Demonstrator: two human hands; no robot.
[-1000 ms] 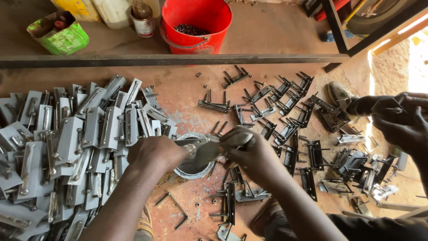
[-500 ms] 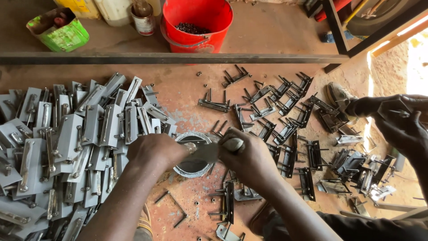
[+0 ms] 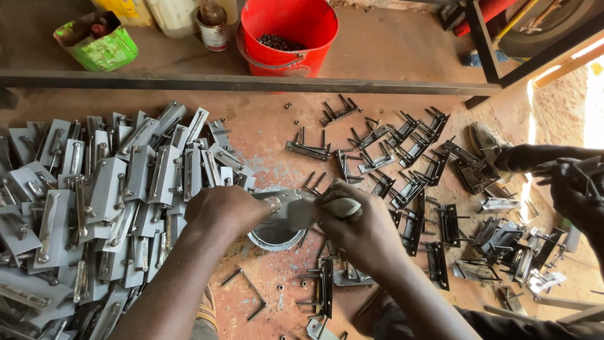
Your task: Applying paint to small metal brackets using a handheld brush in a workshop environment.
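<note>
- Left hand [image 3: 226, 211] grips a grey metal latch plate [image 3: 286, 208], centre frame, over a small round tin [image 3: 274, 236].
- Right hand [image 3: 362, 230] pinches its other end.
- Grey plates [image 3: 94, 208] crowd the left; dark brackets [image 3: 415, 189] scatter right.

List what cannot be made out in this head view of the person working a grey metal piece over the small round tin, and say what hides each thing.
- Grey metal piece: its ends, hidden under the left hand and right hand.
- Small round tin: its contents, hidden behind the hands.
- Pile of grey plates: cut off by the left edge.
- Red bucket: small dark contents, too small to identify.
- Another person's hand: cut off by the right edge.
</note>
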